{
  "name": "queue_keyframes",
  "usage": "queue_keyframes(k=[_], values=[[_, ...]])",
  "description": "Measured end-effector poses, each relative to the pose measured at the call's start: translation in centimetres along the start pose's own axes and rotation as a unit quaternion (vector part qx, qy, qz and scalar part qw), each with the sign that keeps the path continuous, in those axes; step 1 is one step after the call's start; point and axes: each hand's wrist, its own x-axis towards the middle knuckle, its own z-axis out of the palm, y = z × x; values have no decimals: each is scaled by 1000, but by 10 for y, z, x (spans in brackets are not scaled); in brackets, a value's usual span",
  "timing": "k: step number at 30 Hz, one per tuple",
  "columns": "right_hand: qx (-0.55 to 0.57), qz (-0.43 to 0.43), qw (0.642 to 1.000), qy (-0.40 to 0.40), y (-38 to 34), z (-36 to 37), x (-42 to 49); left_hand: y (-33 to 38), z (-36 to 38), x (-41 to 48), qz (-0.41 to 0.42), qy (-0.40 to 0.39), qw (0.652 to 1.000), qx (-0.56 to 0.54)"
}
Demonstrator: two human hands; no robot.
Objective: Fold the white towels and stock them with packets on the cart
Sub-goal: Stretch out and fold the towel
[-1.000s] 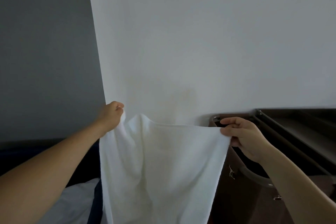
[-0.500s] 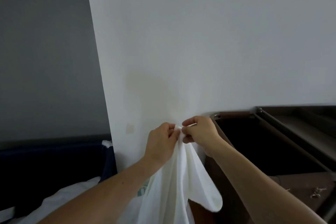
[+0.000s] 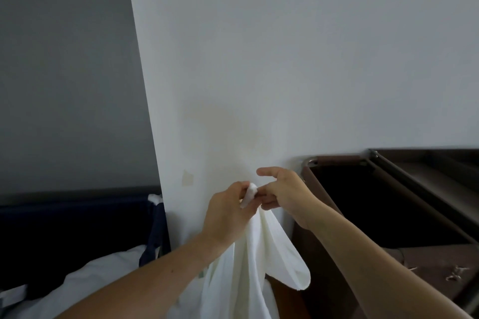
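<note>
The person stands facing a white wall (image 3: 285,59) with both arms out in front, and the white towel (image 3: 259,254) hangs in the air between them, doubled over on itself. Its top corners are bunched together in the left hand (image 3: 228,212), whose fingers and thumb are curled tight around the cloth, so that a small wad pokes out above the knuckles. From there the towel drops in long soft folds, with one rounded loop swinging out to the right, just beside the left end of the cart (image 3: 337,160).

The right hand (image 3: 282,191) sits right against the left one. Its thumb is lifted clear of the cloth and points left, while the fingers (image 3: 267,204) are half curled and touch the towel at the bunched corner (whether they have any real hold on it I cannot tell from here).

The cart is brown, with a chrome bend at its near left corner and a dark bag (image 3: 375,202) hanging open inside its rail. A few small metal clips (image 3: 456,273) lie on a brown ledge of it, toward its right end.

To the left of the wall's edge the room falls back to a grey wall (image 3: 64,72), and below that stands a dark blue bin (image 3: 77,220) with pale linen (image 3: 103,272) heaped at its near side. A small tan patch (image 3: 188,178) marks the white wall just above the hands.
</note>
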Motion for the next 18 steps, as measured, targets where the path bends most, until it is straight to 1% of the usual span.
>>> queue_keyframes(k=[3,5,6,8,10,11,13,16,18], values=[[4,-19,999,-31,2,-2,-4,-5,-8,3,-27,-8,996,-81],[-6,-46,998,-45,7,-4,-7,-12,-13,10,-45,-16,993,-105],[-33,-67,996,-38,12,-6,-7,-15,-17,14,-50,-13,993,-104],[-134,-108,985,-4,26,-9,-5,-19,-23,25,-54,18,994,-95],[-243,-133,961,20,44,-11,-5,-19,-32,36,-50,62,994,-78],[-279,-138,950,19,53,-10,-7,-18,-36,42,-46,80,993,-73],[-318,-147,937,-7,71,-5,-14,-13,-44,52,-41,102,991,-76],[-334,-139,930,-68,92,3,-25,-7,-53,64,-33,117,989,-89],[-352,-144,922,-79,103,8,-29,-6,-57,68,-31,121,988,-92]])
